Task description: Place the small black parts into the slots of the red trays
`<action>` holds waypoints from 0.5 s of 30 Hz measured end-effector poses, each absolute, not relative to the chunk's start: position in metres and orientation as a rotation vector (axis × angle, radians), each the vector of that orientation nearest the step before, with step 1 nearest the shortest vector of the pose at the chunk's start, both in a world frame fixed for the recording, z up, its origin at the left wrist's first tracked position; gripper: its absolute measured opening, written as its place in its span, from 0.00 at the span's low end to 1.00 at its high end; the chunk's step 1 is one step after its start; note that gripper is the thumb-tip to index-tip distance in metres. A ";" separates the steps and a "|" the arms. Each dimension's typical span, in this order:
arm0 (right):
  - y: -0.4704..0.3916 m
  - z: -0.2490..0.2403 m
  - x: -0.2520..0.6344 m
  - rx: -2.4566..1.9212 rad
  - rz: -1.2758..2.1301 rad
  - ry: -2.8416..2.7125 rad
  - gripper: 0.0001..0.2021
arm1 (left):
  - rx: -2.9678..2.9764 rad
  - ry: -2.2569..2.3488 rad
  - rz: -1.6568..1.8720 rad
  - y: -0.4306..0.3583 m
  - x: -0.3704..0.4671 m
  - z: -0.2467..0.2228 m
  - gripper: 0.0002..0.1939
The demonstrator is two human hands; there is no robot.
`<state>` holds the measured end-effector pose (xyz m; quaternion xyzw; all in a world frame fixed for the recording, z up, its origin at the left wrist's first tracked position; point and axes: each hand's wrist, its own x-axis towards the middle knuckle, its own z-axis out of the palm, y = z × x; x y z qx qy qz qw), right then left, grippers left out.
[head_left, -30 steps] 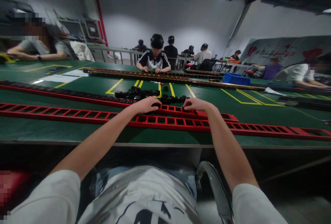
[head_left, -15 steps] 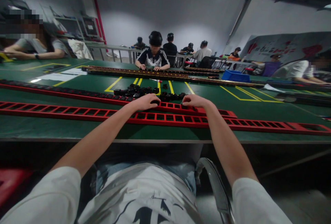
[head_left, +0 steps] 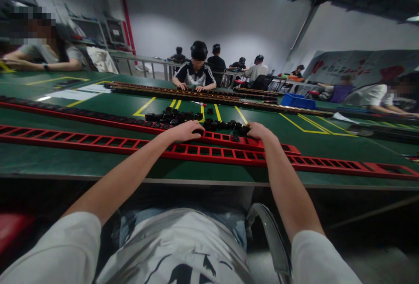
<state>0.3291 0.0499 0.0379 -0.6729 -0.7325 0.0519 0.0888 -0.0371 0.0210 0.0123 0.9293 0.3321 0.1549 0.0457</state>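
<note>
Two long red slotted frames lie side by side on the green table. The far frame (head_left: 131,124) carries black square pieces along its left part, and one black piece (head_left: 235,138) sits in it between my hands. The near frame (head_left: 209,152) shows open slots. My left hand (head_left: 188,131) is curled round a small black piece at the far frame. My right hand (head_left: 258,131) pinches at a black piece (head_left: 245,129) at the right end of the loose pieces. A heap of loose black pieces (head_left: 170,116) lies just beyond the far frame.
Long dark strips (head_left: 183,94) cross the table farther back, with a person (head_left: 196,72) working behind them. A blue bin (head_left: 298,101) stands at the back right. White papers (head_left: 75,95) lie back left. Other people sit at both sides and along the back.
My right hand has moved right, from the far frame to the end of the loose pieces. A black piece now shows in the frame where it was. My left hand has barely moved.
</note>
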 end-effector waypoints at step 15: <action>0.044 0.045 0.296 -1.624 0.388 -2.043 0.19 | 2.838 1.043 0.505 0.020 -0.038 0.012 0.18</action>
